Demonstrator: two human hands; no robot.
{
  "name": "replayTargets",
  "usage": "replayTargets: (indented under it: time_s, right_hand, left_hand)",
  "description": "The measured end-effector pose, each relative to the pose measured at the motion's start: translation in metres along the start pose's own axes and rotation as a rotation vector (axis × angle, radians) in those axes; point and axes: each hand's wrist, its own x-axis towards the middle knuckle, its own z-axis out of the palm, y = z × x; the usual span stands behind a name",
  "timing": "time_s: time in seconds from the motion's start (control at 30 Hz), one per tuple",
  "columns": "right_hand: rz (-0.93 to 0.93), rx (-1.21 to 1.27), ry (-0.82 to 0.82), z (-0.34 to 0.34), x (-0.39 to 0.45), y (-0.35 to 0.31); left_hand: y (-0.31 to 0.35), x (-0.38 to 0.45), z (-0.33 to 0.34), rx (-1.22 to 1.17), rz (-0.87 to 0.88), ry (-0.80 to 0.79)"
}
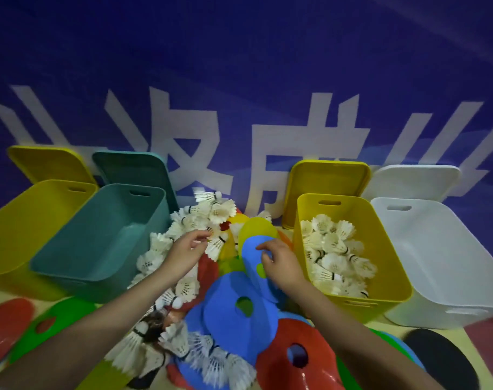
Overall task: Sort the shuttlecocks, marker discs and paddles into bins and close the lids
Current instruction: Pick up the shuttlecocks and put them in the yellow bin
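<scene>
A heap of white shuttlecocks (203,215) and coloured marker discs lies on the floor between the bins. My left hand (184,253) reaches into the shuttlecocks with thumb and fingertips pinching one at its feathers (215,243). My right hand (281,264) grips the edge of a blue marker disc (252,258) that stands tilted against a yellow-green disc (258,228). More blue (231,302) and red discs (298,358) lie in front. The right yellow bin (391,266) holds several shuttlecocks (332,254).
An open yellow bin (23,218) and teal bin (104,235) stand at the left, an open white bin (442,266) at the far right, lids leaning on the blue banner wall behind. A black paddle (442,358), a red disc (6,330) and a green disc (48,327) lie near.
</scene>
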Motion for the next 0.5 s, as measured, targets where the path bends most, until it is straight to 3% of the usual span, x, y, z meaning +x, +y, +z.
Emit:
replayTargets:
  time_s: [0.2, 0.5]
  right_hand:
    - [0.074, -0.039, -0.082, 0.053, 0.003, -0.033]
    - [-0.072, -0.087, -0.277, 0.145, 0.004, -0.08]
  left_hand:
    - [-0.054, -0.01, -0.062, 0.084, -0.052, 0.035]
    - [-0.105, -0.067, -0.113, 0.183, -0.043, 0.054]
